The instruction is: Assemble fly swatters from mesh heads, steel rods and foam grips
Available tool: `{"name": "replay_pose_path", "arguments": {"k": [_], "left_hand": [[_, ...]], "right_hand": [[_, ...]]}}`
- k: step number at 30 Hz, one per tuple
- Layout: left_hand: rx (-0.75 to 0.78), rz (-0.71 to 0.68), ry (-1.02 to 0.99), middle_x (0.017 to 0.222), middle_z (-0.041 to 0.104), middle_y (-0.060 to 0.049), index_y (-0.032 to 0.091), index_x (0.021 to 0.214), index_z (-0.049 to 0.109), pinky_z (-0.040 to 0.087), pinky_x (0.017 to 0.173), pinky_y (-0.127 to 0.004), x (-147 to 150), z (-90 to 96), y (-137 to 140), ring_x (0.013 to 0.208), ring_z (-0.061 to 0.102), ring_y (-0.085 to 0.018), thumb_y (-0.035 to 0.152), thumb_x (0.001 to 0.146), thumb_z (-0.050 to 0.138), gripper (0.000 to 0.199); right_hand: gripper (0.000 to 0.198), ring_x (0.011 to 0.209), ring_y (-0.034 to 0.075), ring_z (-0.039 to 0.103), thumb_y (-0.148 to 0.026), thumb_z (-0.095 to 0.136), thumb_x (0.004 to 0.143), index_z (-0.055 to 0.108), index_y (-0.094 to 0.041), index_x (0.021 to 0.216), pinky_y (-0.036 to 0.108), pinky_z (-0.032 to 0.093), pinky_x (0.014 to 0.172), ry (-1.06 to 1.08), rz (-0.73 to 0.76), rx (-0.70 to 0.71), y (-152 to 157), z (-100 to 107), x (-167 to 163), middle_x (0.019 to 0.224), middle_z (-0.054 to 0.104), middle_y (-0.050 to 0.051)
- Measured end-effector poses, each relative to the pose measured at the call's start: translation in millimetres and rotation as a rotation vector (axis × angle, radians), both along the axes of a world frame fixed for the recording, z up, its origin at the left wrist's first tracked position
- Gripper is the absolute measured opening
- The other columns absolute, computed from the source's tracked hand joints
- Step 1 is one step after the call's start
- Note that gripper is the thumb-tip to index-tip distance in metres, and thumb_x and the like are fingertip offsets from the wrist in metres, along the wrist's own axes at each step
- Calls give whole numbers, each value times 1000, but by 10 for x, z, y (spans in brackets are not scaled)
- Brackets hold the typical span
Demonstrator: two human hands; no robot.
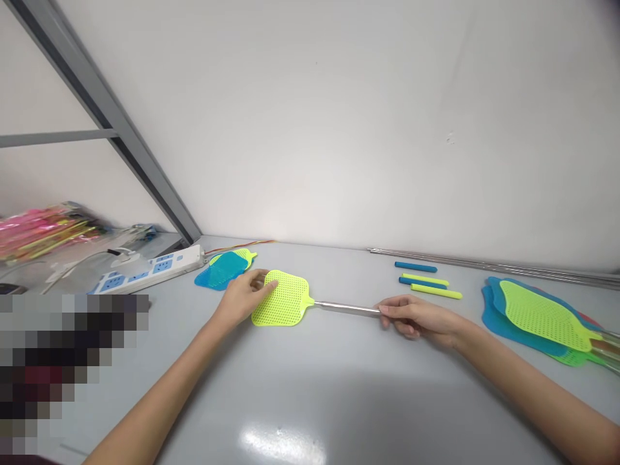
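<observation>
Between my two hands a fly swatter with a yellow-green perforated head (283, 300) and a thin metal rod (346, 307) is held above the grey table. My left hand (245, 296) grips the head's left side, thumb on top and fingers behind it. With thumb and fingers, my right hand (416, 316) pinches the rod's right end; the tip is hidden in the fingers. Beyond my left hand lie blue swatter heads (223, 270) with a yellow-green one (248, 257) among them. Behind my right hand rest blue and yellow-green handle tubes (436, 291).
Several metal rods (484, 266) lie along the wall. Swatters with blue, green and yellow-green heads (547, 316) are piled at the right. A white power strip (150, 270) with a plugged-in cable stands at the left, near packaged pink and yellow items (48, 229) and a metal frame post (130, 142).
</observation>
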State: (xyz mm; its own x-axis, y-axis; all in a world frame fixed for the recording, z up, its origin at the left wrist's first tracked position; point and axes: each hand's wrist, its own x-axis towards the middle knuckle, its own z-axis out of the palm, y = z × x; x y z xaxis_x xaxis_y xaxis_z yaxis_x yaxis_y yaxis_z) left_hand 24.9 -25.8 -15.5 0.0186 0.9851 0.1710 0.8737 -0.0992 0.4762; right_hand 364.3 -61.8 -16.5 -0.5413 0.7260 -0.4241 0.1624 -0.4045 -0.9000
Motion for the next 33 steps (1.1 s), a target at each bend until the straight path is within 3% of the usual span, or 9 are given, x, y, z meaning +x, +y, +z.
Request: {"name": "replay_pose_path", "arguments": {"k": [4, 6, 10, 14, 20, 27, 30, 33], "left_hand": [[113, -33, 45, 115, 50, -7, 19, 109, 53, 30, 95, -39, 164, -19, -76, 112, 39, -25, 47, 74, 48, 45], [205, -214, 113, 120, 46, -6, 21, 112, 51, 28, 98, -39, 286, -11, -155, 114, 37, -23, 46, 77, 47, 43], [198, -513, 130, 125, 41, -5, 24, 116, 48, 30, 98, -39, 545, -36, -350, 116, 36, -21, 41, 81, 44, 39], [158, -660, 137, 123, 44, -5, 24, 109, 54, 32, 96, -38, 689, -90, -465, 116, 36, -21, 32, 85, 42, 28], [114, -687, 95, 101, 55, -4, 21, 98, 56, 39, 85, -32, 672, -89, -445, 96, 49, -17, 27, 86, 40, 21], [69, -632, 106, 83, 57, -2, 19, 88, 56, 39, 73, -28, 651, -105, -402, 79, 51, -16, 32, 86, 40, 20], [32, -640, 95, 80, 57, -1, 20, 88, 56, 39, 71, -27, 657, -93, -396, 76, 51, -15, 34, 85, 39, 22], [7, -629, 86, 80, 58, -1, 21, 88, 56, 39, 70, -26, 659, -76, -391, 75, 52, -15, 36, 85, 38, 24]], "right_hand": [[28, 41, 4, 22, -40, 53, 75, 54, -12, 69, 21, 14, 40, -20, -24, 1, 2, -19, 4, 44, 31, -7], [30, 42, 4, 22, -41, 54, 74, 54, -12, 68, 21, 14, 40, -25, -20, -2, -5, -21, -3, 45, 31, -6], [29, 43, 4, 23, -40, 55, 74, 55, -12, 68, 21, 16, 41, 25, 24, -6, -38, -5, -49, 46, 32, -6], [31, 43, 5, 23, -41, 53, 76, 55, -11, 67, 21, 16, 41, 60, 92, -6, -76, 10, -98, 46, 31, -6], [31, 43, 4, 30, -43, 55, 74, 59, -14, 84, 20, 20, 40, 66, 19, -16, -61, 35, -70, 64, 50, 0], [31, 49, 5, 38, -42, 55, 72, 61, -18, 90, 20, 28, 41, -41, -242, 190, 142, 145, 240, 74, 52, 1], [33, 48, 6, 38, -45, 55, 72, 62, -18, 89, 19, 29, 40, -165, -280, 296, 202, 229, 399, 67, 50, 1], [38, 44, 6, 37, -50, 53, 72, 61, -16, 87, 19, 28, 38, -330, -229, 299, 232, 299, 543, 57, 48, 0]]}}
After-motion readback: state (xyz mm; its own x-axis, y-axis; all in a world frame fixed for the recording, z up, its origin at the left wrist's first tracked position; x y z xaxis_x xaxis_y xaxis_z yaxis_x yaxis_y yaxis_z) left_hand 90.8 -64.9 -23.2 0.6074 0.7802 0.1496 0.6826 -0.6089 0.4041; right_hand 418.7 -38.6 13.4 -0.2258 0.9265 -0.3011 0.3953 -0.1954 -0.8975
